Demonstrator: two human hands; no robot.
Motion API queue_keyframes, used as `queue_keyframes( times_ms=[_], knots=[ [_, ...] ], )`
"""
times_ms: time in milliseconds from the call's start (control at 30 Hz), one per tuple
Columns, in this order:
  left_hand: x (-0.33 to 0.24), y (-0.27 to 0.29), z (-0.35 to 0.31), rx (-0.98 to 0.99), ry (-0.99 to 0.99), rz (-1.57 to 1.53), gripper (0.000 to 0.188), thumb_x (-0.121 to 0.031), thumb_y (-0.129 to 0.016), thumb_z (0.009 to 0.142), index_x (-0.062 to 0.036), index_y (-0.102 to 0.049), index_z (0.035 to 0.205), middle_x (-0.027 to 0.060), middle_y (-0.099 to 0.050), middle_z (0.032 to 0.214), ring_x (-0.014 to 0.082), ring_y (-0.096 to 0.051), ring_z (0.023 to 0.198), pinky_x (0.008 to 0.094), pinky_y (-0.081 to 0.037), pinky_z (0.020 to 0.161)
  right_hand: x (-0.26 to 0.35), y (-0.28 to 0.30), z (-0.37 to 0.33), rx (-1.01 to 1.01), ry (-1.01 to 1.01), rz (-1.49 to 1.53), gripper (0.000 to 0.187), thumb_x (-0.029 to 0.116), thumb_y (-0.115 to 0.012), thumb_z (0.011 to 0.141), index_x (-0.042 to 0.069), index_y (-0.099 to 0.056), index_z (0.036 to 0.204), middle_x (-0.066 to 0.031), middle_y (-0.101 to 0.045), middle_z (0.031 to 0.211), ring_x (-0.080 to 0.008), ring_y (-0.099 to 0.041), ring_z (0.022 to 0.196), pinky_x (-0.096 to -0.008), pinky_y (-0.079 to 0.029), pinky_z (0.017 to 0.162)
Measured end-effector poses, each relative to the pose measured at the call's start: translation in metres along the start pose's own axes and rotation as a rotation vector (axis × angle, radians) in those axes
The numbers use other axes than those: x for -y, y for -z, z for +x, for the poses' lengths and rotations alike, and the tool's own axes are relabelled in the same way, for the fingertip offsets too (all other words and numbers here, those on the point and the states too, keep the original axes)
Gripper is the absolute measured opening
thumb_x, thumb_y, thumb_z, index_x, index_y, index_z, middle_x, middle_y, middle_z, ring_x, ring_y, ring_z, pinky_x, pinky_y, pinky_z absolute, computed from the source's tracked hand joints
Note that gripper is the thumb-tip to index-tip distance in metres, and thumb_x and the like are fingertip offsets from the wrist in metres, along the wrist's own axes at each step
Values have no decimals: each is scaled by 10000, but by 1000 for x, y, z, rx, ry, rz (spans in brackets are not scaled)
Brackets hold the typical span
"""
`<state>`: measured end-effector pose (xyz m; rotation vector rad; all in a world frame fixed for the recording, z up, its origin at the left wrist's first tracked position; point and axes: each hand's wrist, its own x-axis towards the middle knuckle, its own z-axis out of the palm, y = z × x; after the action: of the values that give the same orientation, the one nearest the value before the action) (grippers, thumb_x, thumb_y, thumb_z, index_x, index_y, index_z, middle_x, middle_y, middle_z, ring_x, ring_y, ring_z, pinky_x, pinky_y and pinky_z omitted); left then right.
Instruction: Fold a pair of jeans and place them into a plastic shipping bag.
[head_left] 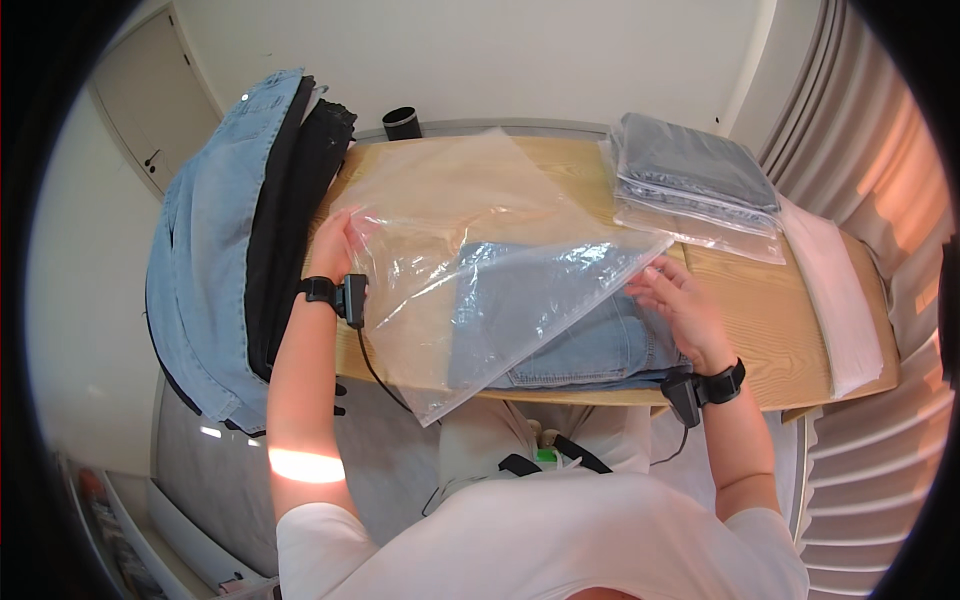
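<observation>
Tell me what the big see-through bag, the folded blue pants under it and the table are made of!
The see-through bag looks like thin, glossy plastic: it wrinkles and throws bright glints. The folded blue pants seem to be matte denim, with faded blue and stitched seams. The table looks smooth with wavy tan grain: perhaps wood, perhaps a wood-look top.

**Denim veiled, edges lost**

The left part of a folded blue denim garment is veiled by a large, clear plastic bag, and its outline is broken by reflections. Some fingers of the left hand are blurred by the film. The base of a black cylindrical bin is hidden behind a pale wooden table, whose left end is concealed by heaped light-blue and black denim garments. At far right, a dark object is cut off, its kind unclear.
</observation>
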<state>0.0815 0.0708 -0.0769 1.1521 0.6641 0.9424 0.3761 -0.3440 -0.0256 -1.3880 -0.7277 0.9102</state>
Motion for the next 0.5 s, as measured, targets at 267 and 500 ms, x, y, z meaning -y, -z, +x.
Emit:
queue_keyframes(
  times_ms=[267, 500],
  knots=[
    [6, 33, -18, -189, -117, 726, 757, -313, -667, 850, 38, -289, 1405, 189, -412, 1387, 258, -382, 1289, 335, -309, 1049, -31, 10, -11, -61, -42, -335, 431, 129, -659, 841, -10, -513, 1222, -88, -587, 1168, -183, -534, 1095, -306, -407, 962],
    [-39, -18, -148, 201, -269, 935, 470, -94, -595, 862, -42, -466, 1311, 93, -490, 1349, 208, -420, 1271, 342, -281, 1065, -61, 78, -30, -447, -196, -332, 578, 213, -709, 815, -82, -458, 1244, -135, -590, 1106, -177, -550, 1027, -291, -422, 908]
  ],
)
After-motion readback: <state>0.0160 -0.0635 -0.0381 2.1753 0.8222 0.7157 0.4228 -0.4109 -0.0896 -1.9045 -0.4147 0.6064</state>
